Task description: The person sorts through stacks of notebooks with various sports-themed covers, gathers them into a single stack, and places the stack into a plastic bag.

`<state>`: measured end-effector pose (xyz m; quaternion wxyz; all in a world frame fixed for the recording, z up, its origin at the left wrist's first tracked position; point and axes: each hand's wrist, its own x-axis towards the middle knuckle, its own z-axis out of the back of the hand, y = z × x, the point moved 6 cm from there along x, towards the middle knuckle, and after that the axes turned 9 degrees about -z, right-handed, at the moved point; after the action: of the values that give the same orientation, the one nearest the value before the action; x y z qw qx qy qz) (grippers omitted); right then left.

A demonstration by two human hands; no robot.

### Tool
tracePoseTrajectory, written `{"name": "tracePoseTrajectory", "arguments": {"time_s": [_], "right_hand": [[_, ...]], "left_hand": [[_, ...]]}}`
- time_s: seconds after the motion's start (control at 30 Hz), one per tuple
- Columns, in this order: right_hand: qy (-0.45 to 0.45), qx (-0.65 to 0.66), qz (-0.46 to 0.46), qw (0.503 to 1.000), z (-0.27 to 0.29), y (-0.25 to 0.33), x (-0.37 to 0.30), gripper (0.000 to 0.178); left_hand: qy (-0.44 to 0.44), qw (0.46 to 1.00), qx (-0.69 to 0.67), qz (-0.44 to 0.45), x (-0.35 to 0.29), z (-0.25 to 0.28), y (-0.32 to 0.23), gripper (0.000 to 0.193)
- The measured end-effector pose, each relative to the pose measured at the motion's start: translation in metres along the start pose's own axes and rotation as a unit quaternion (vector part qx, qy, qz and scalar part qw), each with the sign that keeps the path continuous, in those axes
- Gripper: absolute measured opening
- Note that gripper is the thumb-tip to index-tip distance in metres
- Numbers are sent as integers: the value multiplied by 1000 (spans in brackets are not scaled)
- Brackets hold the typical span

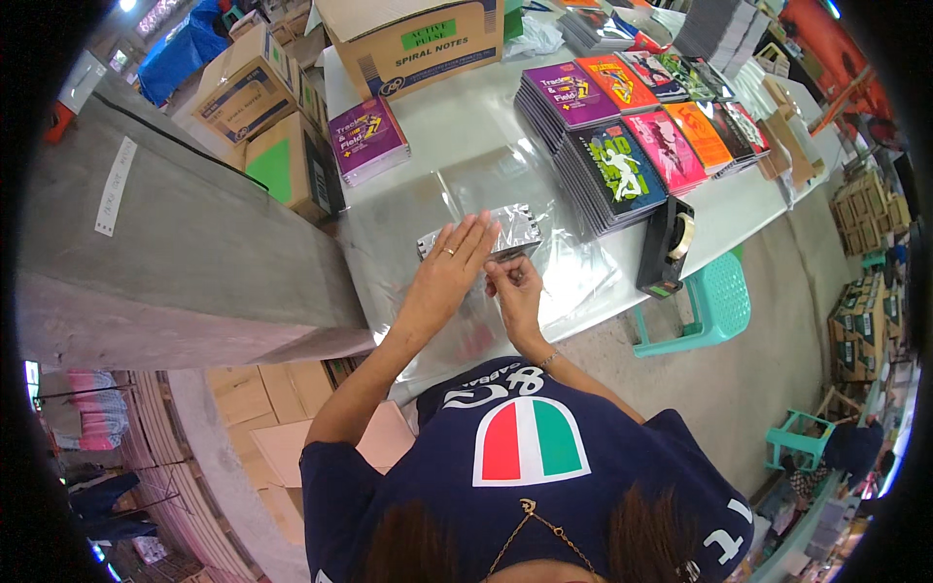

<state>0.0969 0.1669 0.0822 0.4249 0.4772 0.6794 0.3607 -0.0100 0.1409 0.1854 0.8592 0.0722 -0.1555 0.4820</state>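
- Bundle wrapped in clear film point(520, 225): lies on the white table point(462, 121), directly in front of the person; dark edges show at its ends, contents hard to make out under the glare.
- Left hand point(449, 270): laid flat over the bundle's top, fingers extended and side by side, a ring on one finger; palm down, open, pressing or resting without grasping.
- Right hand point(517, 293): at the bundle's near side, fingers bent, thumb close to them; cannot tell whether film is pinched between them. Bracelet point(551, 359) at the wrist.
- Clear plastic sheeting point(389, 231): spread under and around the bundle, creased and shiny.
- Purple-covered notebook stack point(369, 138): left of the sheeting, beyond the left hand.
- Spiral notebook stacks point(614, 173): two rows at right, set close together; covers purple, orange, pink, dark blue and black.
- Black tape dispenser point(657, 255): at the table's right edge, beside the nearest stack, with a tape roll point(684, 236) mounted.
- Cardboard carton point(413, 49): at the table's far side, green label on its front.
- Teal plastic stool point(727, 299): on the floor, right of the table.
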Motion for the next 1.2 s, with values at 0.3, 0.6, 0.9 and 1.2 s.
{"name": "tracePoseTrajectory", "arguments": {"time_s": [0.3, 0.6, 0.9, 1.2], "right_hand": [[-30, -6, -28, 999, -3, 6, -2, 23], [-123, -291, 32, 948, 54, -13, 5, 34], [-59, -470, 428, 770, 2, 106, -3, 106], [-21, -507, 305, 806, 42, 49, 32, 110]], "left_hand": [[4, 1000, -8, 1, -4, 0, 2, 60], [12, 996, -92, 14, 2, 4, 6, 56], [-192, 910, -305, 206, -22, 17, 51, 42], [-171, 873, -390, 237, -23, -7, 51, 44]]}}
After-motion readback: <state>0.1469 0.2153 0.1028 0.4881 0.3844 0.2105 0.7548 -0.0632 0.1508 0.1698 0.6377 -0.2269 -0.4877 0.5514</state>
